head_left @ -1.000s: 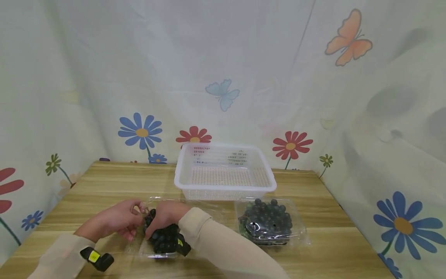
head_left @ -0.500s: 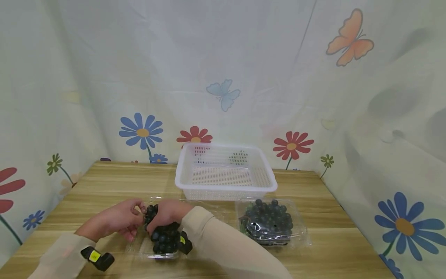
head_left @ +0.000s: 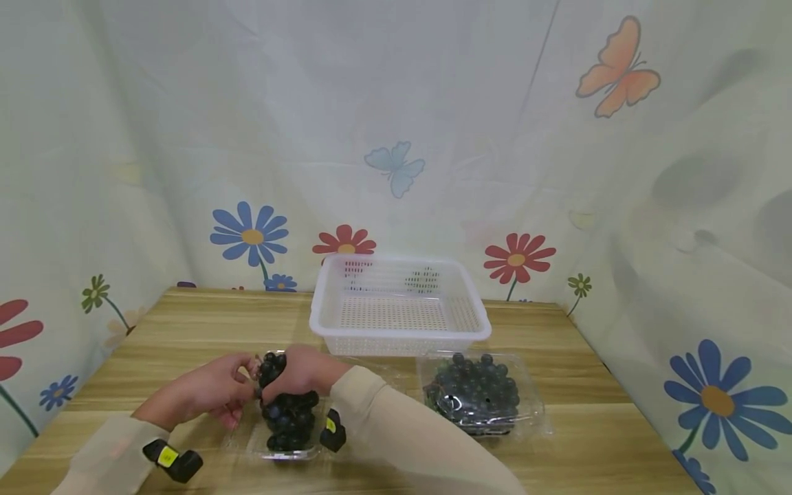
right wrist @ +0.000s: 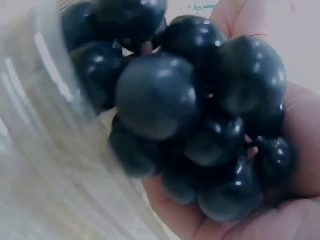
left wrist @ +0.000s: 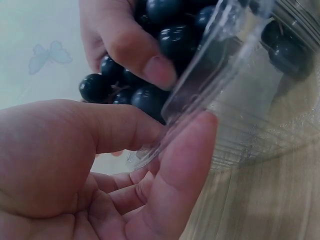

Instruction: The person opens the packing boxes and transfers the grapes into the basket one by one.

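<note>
- The fingers (left wrist: 187, 155) of the left hand (head_left: 216, 386) pinch the edge of a clear box (head_left: 291, 454), thumb on one face of the plastic and index finger on the other; the hand is past the left end of the white basket (head_left: 402, 333), on the person's side of it.
- The right hand (head_left: 300, 371) grasps a bunch of dark grapes (right wrist: 160, 97), thumb and fingers curled round the fruit, just in front of the basket's left end.
- The bunch is in front of the basket and to its left, its upper part above the clear box; whether its lower end touches the bottom, I can't tell.
- Cream sleeves (head_left: 402, 433) are turned back at both wrists, with a black wrist camera (head_left: 173, 462) at each, all on the person's side of the basket.
- A second clear box (head_left: 531, 392), filled with dark fruit (head_left: 473, 392), is just in front of the basket's right end.
- Under the basket spreads a wood-grained counter (head_left: 229, 323).
- Behind the basket hangs a pale curtain (head_left: 297, 103), printed with flowers and butterflies.
</note>
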{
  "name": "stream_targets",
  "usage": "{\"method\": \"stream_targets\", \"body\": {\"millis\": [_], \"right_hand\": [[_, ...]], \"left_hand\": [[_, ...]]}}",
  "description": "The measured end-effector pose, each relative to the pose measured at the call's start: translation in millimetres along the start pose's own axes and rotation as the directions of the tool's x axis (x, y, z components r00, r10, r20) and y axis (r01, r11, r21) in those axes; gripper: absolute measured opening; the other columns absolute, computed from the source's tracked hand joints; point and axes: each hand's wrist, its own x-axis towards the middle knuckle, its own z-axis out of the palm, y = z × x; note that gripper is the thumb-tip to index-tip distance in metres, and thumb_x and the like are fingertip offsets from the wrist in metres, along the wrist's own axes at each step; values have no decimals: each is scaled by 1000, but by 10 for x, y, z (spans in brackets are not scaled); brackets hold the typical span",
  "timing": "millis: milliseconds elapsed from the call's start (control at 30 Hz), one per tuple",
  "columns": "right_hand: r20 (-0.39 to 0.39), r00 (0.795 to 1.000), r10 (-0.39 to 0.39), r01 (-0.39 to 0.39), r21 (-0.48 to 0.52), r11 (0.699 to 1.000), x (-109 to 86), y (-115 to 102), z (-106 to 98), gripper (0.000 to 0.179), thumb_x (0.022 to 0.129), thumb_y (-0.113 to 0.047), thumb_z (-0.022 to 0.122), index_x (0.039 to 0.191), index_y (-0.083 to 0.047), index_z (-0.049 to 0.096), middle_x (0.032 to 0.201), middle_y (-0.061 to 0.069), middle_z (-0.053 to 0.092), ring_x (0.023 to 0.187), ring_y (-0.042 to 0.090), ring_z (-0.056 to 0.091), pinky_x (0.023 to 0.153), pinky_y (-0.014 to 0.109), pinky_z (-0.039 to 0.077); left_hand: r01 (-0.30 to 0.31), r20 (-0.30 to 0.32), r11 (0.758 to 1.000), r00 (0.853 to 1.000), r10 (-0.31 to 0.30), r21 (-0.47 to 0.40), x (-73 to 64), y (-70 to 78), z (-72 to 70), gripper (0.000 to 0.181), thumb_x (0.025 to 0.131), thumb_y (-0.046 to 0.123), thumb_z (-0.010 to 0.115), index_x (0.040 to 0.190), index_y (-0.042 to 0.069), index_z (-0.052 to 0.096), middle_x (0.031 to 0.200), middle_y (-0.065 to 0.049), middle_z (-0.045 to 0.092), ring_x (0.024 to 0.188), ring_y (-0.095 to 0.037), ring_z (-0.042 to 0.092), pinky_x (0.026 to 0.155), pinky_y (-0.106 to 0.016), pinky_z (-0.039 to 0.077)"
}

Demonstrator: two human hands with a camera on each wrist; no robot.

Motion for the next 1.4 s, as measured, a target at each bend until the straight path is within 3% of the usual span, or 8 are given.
{"method": "stream_targets", "body": {"millis": [300, 667, 1033, 1167, 1400], "right_hand": [[-20, 998, -52, 55, 200, 978, -47, 96, -82, 42, 71, -26, 94, 97, -11, 65, 89, -1, 64, 79, 13, 63, 74, 32, 61], [-50, 993, -104, 115, 326, 938, -155, 137, -311, 39, 73, -35, 92, 97, -15, 67, 88, -1, 68, 80, 16, 66, 79, 36, 62], [-30, 986, -165, 157, 506, 848, -175, 210, -655, 28, 78, -30, 89, 93, -13, 72, 90, 4, 74, 79, 18, 72, 76, 36, 64], [-15, 985, -170, 146, 592, 793, -153, 246, -777, 28, 80, -27, 88, 97, -11, 72, 93, 7, 76, 79, 19, 74, 76, 38, 65], [-26, 985, -169, 145, 654, 743, -106, 308, -999, 33, 82, -25, 85, 106, -9, 70, 97, 9, 76, 82, 20, 75, 80, 41, 65]], "left_hand": [[21, -18, 1000, 1000, -21, 10, -23, 15, 2, 33, 91, 1, 59, 120, 3, 43, 83, -15, 60, 61, -21, 63, 56, -36, 63], [2, -19, 1000, 1000, -1, 19, -40, 10, 1, 31, 95, 3, 59, 121, 1, 42, 79, -13, 60, 60, -21, 62, 56, -37, 63], [0, -37, 999, 999, 2, 33, -35, 10, 21, 34, 93, 4, 62, 120, 0, 43, 77, -11, 59, 61, -21, 61, 55, -38, 63], [15, -53, 999, 999, -13, 39, -26, 8, 27, 33, 93, 4, 63, 120, 1, 44, 78, -11, 59, 61, -21, 61, 55, -38, 63], [50, -86, 998, 995, -46, 45, -6, 8, 43, 32, 93, 4, 64, 119, 2, 46, 78, -11, 59, 62, -21, 61, 55, -37, 62]]}}
